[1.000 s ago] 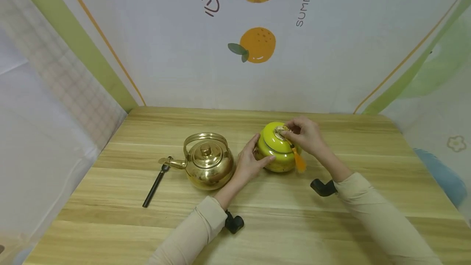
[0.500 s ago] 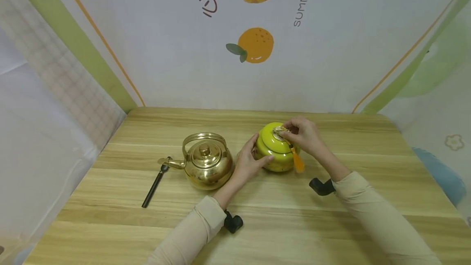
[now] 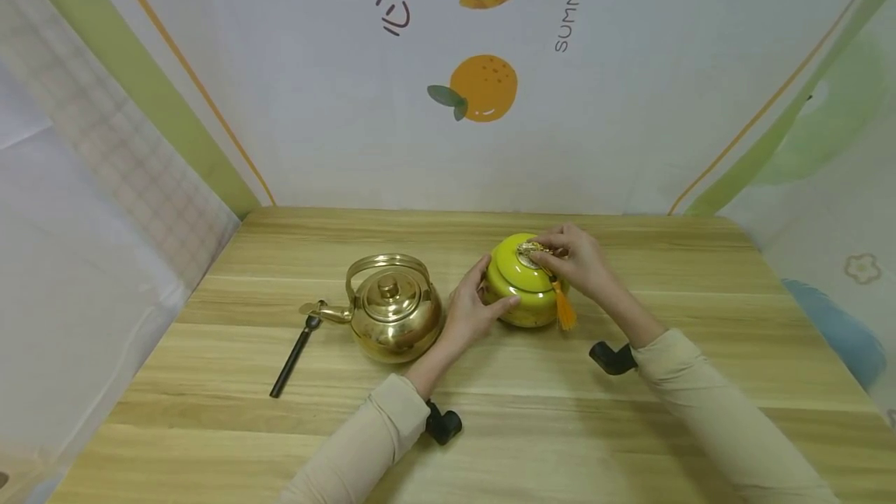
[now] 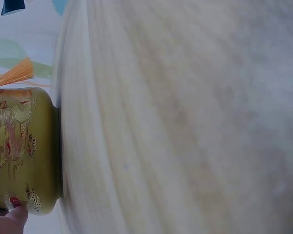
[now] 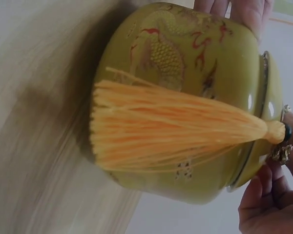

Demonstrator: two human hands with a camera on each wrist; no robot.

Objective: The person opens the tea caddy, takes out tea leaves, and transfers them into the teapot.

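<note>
A round yellow jar (image 3: 528, 308) with a printed dragon stands upright on the table, its yellow lid (image 3: 509, 257) on top. My left hand (image 3: 470, 315) holds the jar's left side, the thumb (image 4: 17, 217) toward me and the fingers farther back. At the top, my right hand (image 3: 579, 261) pinches the ornate gold knob (image 3: 530, 252) of the lid. An orange tassel (image 5: 176, 126) hangs from the knob over the front of the jar. In the right wrist view a dark seam shows between lid and jar.
A brass kettle (image 3: 395, 329) stands left of my left forearm. Beyond its spout lies a slim tool with a black handle (image 3: 290, 364), its far end partly behind the spout. Black camera mounts (image 3: 613, 358) stick out at both wrists. A printed cloth (image 3: 350, 146) hangs behind the table.
Both hands keep their places on the jar and lid. The dark seam under the lid looks thinner than one second ago. The head view has shifted slightly.
</note>
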